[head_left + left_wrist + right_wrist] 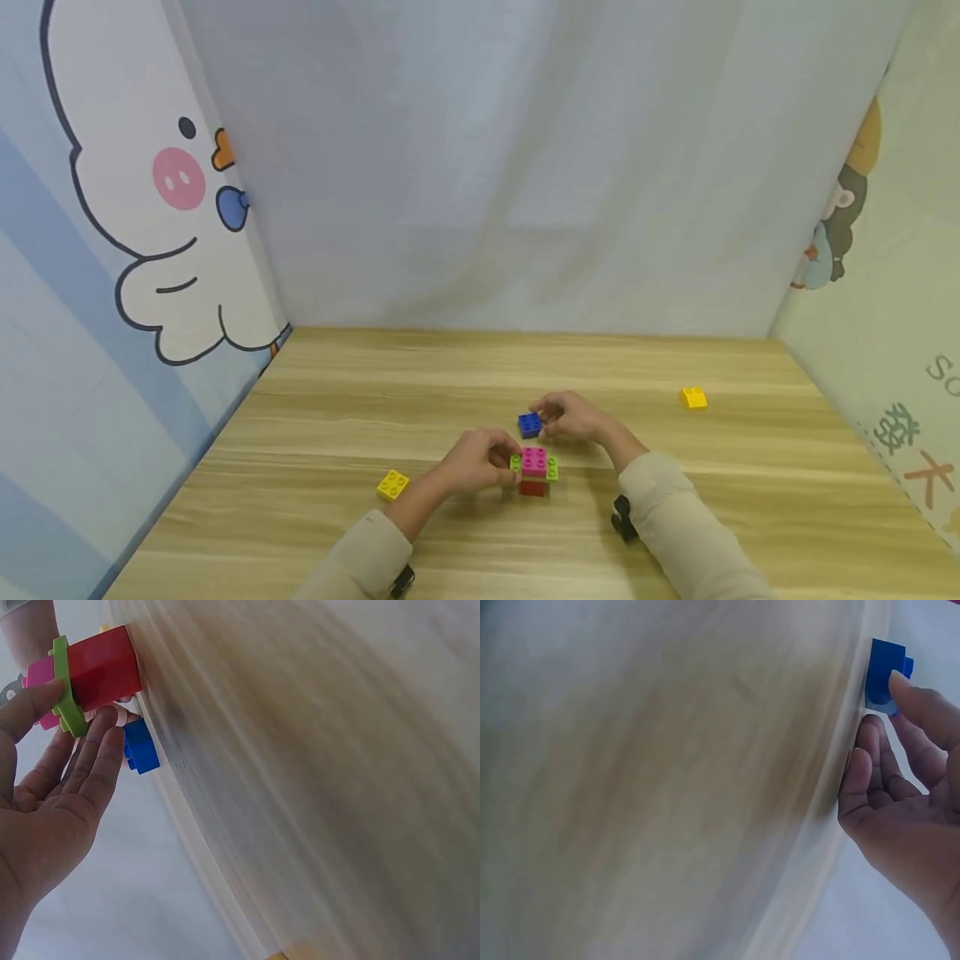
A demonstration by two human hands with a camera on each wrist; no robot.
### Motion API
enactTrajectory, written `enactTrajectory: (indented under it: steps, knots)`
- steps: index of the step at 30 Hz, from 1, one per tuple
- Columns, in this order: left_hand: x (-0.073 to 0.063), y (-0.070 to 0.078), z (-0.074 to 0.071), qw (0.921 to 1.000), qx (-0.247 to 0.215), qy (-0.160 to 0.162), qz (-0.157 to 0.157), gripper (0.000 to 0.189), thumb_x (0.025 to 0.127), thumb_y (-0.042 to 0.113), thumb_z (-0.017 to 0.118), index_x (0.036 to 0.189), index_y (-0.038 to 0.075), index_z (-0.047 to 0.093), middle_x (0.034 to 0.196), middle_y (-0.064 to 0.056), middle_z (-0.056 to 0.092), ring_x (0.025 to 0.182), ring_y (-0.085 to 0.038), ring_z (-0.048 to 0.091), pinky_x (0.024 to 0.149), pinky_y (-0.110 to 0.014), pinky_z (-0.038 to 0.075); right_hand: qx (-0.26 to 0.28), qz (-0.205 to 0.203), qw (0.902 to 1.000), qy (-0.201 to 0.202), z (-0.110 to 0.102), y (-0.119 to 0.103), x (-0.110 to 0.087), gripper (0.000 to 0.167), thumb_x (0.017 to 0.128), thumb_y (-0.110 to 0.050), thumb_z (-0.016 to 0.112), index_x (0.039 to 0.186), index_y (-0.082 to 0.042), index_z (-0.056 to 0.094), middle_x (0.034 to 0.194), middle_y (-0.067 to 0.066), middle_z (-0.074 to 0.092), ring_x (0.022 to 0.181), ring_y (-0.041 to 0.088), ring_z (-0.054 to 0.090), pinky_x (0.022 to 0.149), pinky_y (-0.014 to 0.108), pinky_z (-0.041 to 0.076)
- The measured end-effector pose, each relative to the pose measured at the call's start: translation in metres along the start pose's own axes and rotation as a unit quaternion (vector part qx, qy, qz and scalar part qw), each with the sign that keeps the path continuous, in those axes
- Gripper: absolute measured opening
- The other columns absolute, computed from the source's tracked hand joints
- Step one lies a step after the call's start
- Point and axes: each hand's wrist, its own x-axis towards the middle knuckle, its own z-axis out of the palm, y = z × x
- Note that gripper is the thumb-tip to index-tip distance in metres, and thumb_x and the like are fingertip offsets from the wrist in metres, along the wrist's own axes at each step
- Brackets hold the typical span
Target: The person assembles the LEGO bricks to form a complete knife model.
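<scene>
In the middle of the table stands a stack of toy building bricks: a red brick [103,669] at the bottom, a wider lime-green plate [69,696] on it and a pink brick [534,461] on top. My left hand [477,461] pinches the left end of the green plate between thumb and fingers. Just behind the stack is a blue brick [529,425], studs up. My right hand [576,417] holds it from the right, the thumb against its near side; part of the index finger is hidden behind the brick in the right wrist view.
A yellow brick [393,485] lies left of the left hand. Farther back at the right sits another yellow brick [693,398] with a sloped front. A pale curtain [480,167] hangs behind the wooden table [337,400], with printed panels on both sides.
</scene>
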Motion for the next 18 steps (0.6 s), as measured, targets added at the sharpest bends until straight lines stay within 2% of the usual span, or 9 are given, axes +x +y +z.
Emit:
enactTrajectory:
  steps: [9,13,18]
  knots:
    - [0.001,0.0,0.001,1.0,-0.001,-0.001,0.001,0.029,0.075,0.007,0.076,0.1,0.002,0.064,0.087,-0.001,0.064,0.078,-0.014,0.062,0.069,-0.025,0.051,-0.025,0.033,0.9986,0.032,0.005,0.002,0.005,0.036,0.076,-0.003,0.074,0.109,0.001,0.062,0.094,0.006,0.061,0.091,0.022,0.056,0.083,0.039,0.047]
    - [0.001,0.0,0.001,1.0,0.0,-0.001,-0.001,0.029,0.074,0.007,0.076,0.1,0.002,0.064,0.086,-0.001,0.063,0.077,-0.014,0.062,0.068,-0.025,0.051,-0.028,0.028,0.998,0.049,0.003,-0.001,0.001,0.034,0.076,-0.005,0.075,0.107,0.001,0.062,0.092,0.006,0.061,0.089,0.022,0.057,0.08,0.038,0.048]
    - [0.003,0.0,0.001,1.0,0.003,-0.001,-0.004,0.029,0.074,0.007,0.076,0.1,0.002,0.064,0.086,0.0,0.063,0.077,-0.014,0.061,0.069,-0.025,0.051,0.003,0.012,0.9975,0.07,-0.006,-0.006,-0.005,0.036,0.076,-0.003,0.074,0.108,0.006,0.06,0.093,0.011,0.062,0.089,0.027,0.058,0.075,0.038,0.05]
